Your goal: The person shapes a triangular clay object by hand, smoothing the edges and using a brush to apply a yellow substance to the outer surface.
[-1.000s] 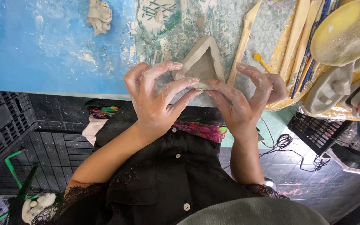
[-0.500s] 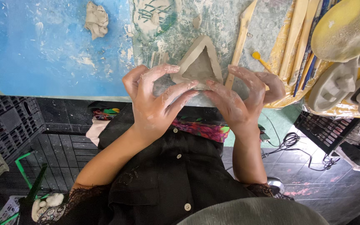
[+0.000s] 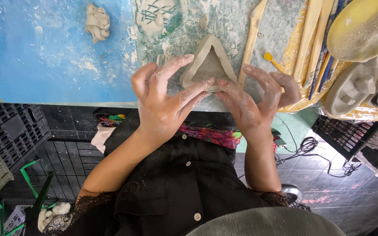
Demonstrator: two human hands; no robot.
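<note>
A grey triangular clay dish (image 3: 208, 61) with raised walls lies near the table's front edge. My left hand (image 3: 165, 102) rests against its near left side, index and thumb pressing the wall. The fingertips of my right hand (image 3: 254, 98) meet the left ones at the near edge of the clay, other fingers curled beside it. Both hands are smeared with clay. The near wall of the dish is hidden by my fingers.
A blue, clay-stained table (image 3: 44, 57) carries a clay lump (image 3: 97, 22), a flat wooden tool (image 3: 251, 37), more wooden sticks (image 3: 316, 39) and a yellow sponge (image 3: 364, 26). Black crates (image 3: 9, 131) sit on the floor left; cables (image 3: 307, 146) lie right.
The view has shifted slightly and my fingertips have closed in along the near edge of the clay triangle. The clay itself stays in place.
</note>
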